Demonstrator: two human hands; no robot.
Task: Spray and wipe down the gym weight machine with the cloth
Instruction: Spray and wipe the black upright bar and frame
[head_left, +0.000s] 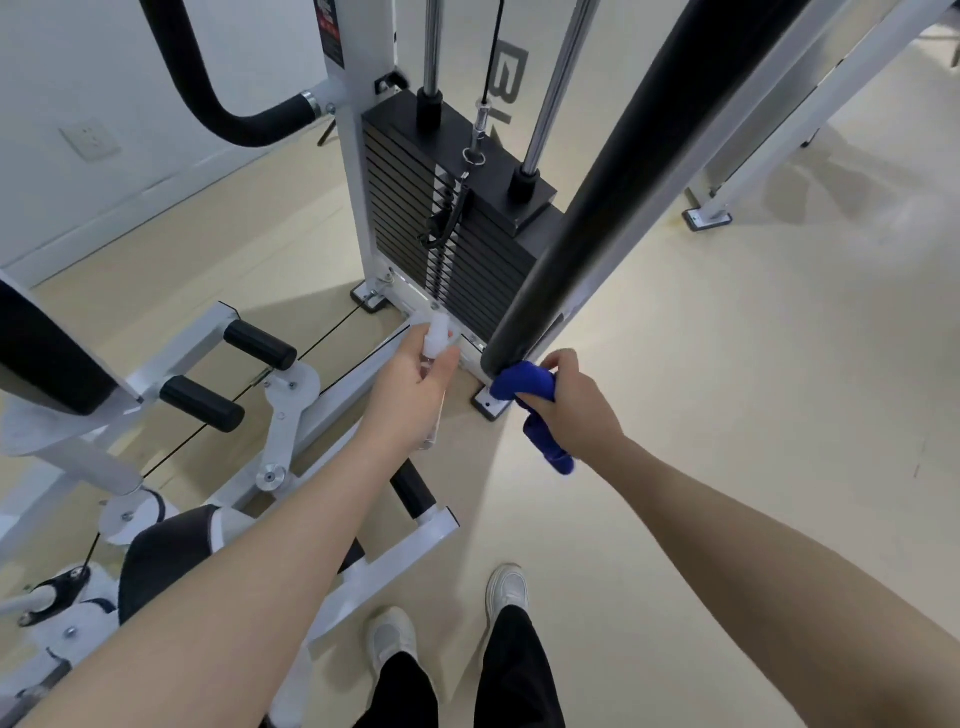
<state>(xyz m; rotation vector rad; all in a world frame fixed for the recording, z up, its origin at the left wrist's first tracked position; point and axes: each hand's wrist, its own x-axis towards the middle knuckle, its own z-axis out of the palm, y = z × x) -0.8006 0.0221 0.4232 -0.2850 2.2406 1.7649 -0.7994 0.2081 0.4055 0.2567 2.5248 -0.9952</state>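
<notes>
- The right hand is closed round a blue cloth, pressing it to the lower end of the black padded bar.
- The left hand grips a clear spray bottle, nozzle toward the weight stack.
- For a good wipe, I'd wrap the cloth round the bar and draw it along its length.
- The machine's white frame stands on a pale beige floor; a wall socket sits at left.
</notes>
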